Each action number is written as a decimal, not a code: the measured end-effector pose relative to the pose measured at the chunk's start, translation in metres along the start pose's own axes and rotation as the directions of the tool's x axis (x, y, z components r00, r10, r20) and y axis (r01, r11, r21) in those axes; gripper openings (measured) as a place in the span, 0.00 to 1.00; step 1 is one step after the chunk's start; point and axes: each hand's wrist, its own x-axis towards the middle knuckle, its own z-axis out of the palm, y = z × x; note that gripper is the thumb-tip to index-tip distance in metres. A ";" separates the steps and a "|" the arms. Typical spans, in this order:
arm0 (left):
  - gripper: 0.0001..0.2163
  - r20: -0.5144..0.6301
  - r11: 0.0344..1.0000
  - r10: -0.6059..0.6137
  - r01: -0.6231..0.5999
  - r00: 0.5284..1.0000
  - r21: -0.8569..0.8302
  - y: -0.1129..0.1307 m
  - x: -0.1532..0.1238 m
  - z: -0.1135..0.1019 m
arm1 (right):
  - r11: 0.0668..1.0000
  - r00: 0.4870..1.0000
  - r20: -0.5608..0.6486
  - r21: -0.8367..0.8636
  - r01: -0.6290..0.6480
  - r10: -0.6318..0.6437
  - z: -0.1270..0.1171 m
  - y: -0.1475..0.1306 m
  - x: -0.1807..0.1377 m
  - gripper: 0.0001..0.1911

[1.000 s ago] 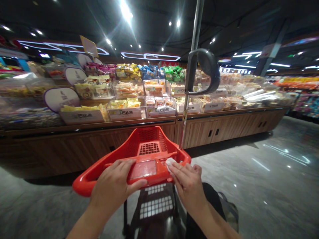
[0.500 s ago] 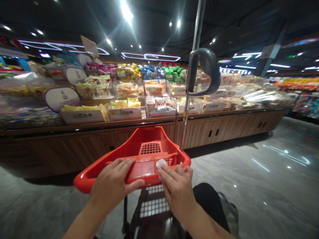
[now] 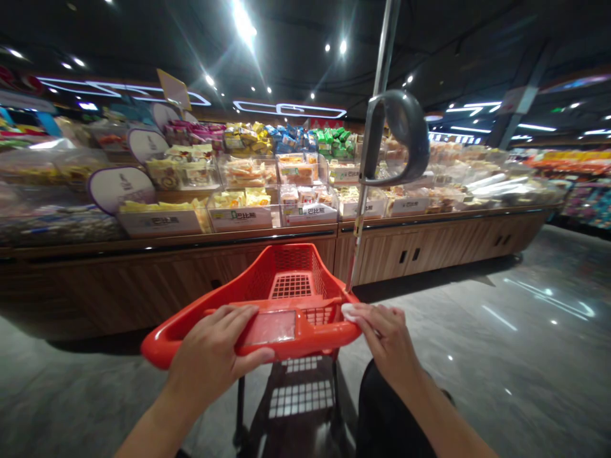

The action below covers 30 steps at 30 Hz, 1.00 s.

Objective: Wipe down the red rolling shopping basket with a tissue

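Note:
A red plastic shopping cart (image 3: 286,296) stands in front of me, its near side crossed by a push handle (image 3: 319,336) with a clear panel (image 3: 272,327) set in it. My left hand (image 3: 212,346) is closed over the handle's left part, fingers on top and thumb below. In the fingers of my right hand (image 3: 387,337) is a small folded white wipe (image 3: 350,310), pressed to the handle's right end. Whether it is paper or cloth I cannot tell. A metal pole (image 3: 384,48) with a dark grey loop grip (image 3: 421,143) rises from the cart's right side.
Beyond the cart runs a wooden display counter (image 3: 296,238) with clear bins of packaged snacks (image 3: 241,198). Round white signs (image 3: 121,189) stand at its left. My dark-clothed knee (image 3: 377,407) is beside the cart, over the glossy grey floor (image 3: 506,356).
My right hand has slid right along the handle with the white wipe, from beside the clear panel to the right end. My left hand has stayed in place.

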 end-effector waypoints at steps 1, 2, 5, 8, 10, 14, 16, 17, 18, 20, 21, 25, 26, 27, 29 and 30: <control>0.32 0.003 1.000 -0.001 0.001 1.000 0.000 -0.002 -0.001 0.000 | 0.999 1.000 0.010 0.036 0.024 -0.024 0.000 -0.004 -0.004 0.12; 0.32 0.006 1.000 0.000 0.000 1.000 -0.002 -0.005 -0.002 0.001 | 0.997 0.999 0.021 0.068 0.046 -0.048 0.000 -0.008 -0.007 0.12; 0.33 0.022 1.000 0.008 -0.007 1.000 -0.018 -0.014 -0.005 0.001 | 0.989 0.993 0.050 0.116 0.096 -0.102 -0.002 -0.011 -0.010 0.12; 0.33 0.050 0.999 0.009 -0.007 0.999 -0.038 -0.020 -0.006 0.000 | 0.989 0.992 0.089 0.124 0.076 -0.087 0.002 0.002 -0.001 0.12; 0.33 0.053 0.999 0.007 -0.006 0.999 -0.032 -0.022 -0.006 0.000 | 0.990 0.997 0.080 0.140 -0.008 -0.004 0.007 0.010 0.006 0.12; 0.32 0.036 0.999 0.010 -0.008 0.999 -0.034 -0.024 -0.006 0.001 | 0.979 0.998 0.024 0.197 -0.054 0.050 0.009 0.012 0.006 0.13; 0.33 0.049 0.999 0.008 -0.006 0.999 -0.051 -0.027 -0.008 0.003 | 0.975 0.998 0.051 0.220 0.023 -0.035 0.005 0.006 0.000 0.13; 0.33 0.056 0.998 0.007 -0.004 0.998 -0.057 -0.028 -0.009 0.004 | 0.971 0.995 0.064 0.231 0.061 -0.078 0.003 0.004 -0.003 0.13; 0.33 0.060 0.998 0.008 -0.004 0.998 -0.062 -0.030 -0.010 0.004 | 0.966 0.991 0.070 0.241 0.091 -0.111 0.001 0.002 -0.005 0.13; 0.33 0.063 0.998 0.008 -0.004 0.998 -0.068 -0.032 -0.011 0.005 | 0.963 0.989 0.067 0.245 0.113 -0.133 0.001 0.003 -0.004 0.13; 0.33 0.061 0.998 0.007 -0.003 0.998 -0.069 -0.032 -0.012 0.005 | 0.965 0.990 0.069 0.239 0.105 -0.125 0.002 0.004 -0.002 0.13; 0.33 0.064 0.998 -0.009 0.013 0.998 -0.063 -0.029 -0.009 0.004 | 0.984 0.998 0.062 0.175 0.016 -0.027 0.007 0.003 0.009 0.14; 0.33 0.061 0.998 -0.011 0.015 0.998 -0.063 -0.029 -0.008 0.004 | 0.987 0.998 0.057 0.160 0.011 -0.020 0.007 0.000 0.010 0.14; 0.33 0.058 0.998 -0.012 0.016 0.998 -0.065 -0.028 -0.008 0.004 | 0.988 0.998 0.054 0.154 0.020 -0.029 0.005 -0.004 0.009 0.14; 0.33 0.052 0.997 -0.007 0.011 0.999 -0.073 -0.030 -0.009 0.006 | 0.983 0.994 0.067 0.170 0.070 -0.082 0.001 -0.009 0.005 0.13; 0.33 0.053 0.997 -0.002 0.007 0.999 -0.079 -0.032 -0.010 0.007 | 0.979 0.991 0.079 0.183 0.094 -0.110 -0.001 -0.010 0.003 0.13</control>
